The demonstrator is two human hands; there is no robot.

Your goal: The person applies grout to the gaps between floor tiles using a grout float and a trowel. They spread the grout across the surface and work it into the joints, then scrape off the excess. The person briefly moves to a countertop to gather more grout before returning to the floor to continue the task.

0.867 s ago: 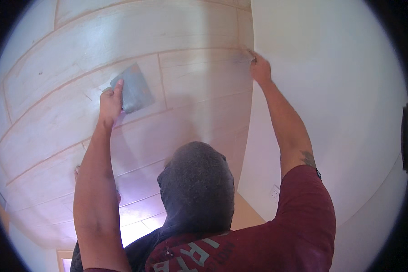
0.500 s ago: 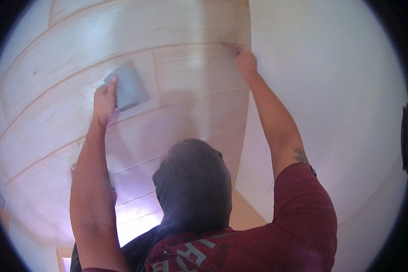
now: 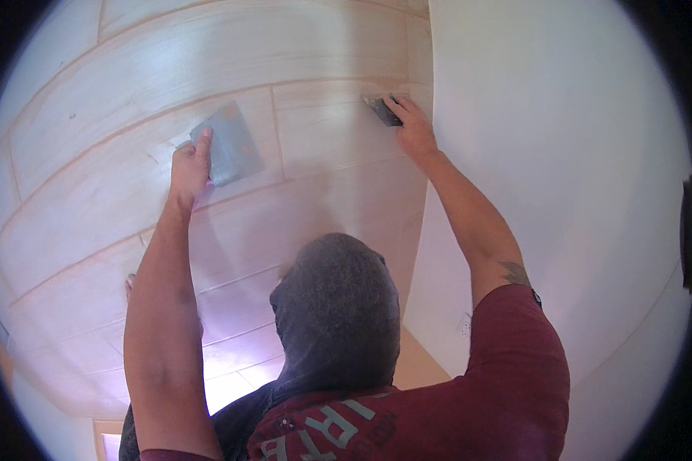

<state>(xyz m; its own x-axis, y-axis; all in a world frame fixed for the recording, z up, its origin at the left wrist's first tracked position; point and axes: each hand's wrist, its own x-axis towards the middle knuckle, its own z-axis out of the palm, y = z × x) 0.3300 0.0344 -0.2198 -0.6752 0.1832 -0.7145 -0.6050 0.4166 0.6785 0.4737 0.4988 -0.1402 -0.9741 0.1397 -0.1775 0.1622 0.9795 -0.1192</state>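
My left hand (image 3: 191, 170) grips a flat grey metal blade (image 3: 231, 146), its thumb lying along the near side. The blade is over the pale tiled surface (image 3: 154, 54), which has tan joint lines; whether it touches the tiles I cannot tell. My right hand (image 3: 415, 131), fingers bent over a small dark float (image 3: 381, 110), is at the tiles just left of the white wall (image 3: 561, 154). Below and between my hands is a rounded form covered in dark grey cloth (image 3: 334, 307), beside red clothing (image 3: 515, 361) with lettering.
The white wall fills the right side and carries a small pale fitting (image 3: 464, 326). A dark object (image 3: 687, 234) sits at the far right edge. At the lower left are a bright patch and a wooden frame (image 3: 100, 442). Something skin-coloured shows partly behind my left forearm.
My right hand has come away from the corner, moving left and down, so the dark float now shows clearly. My left hand and its blade have stayed nearly in place.
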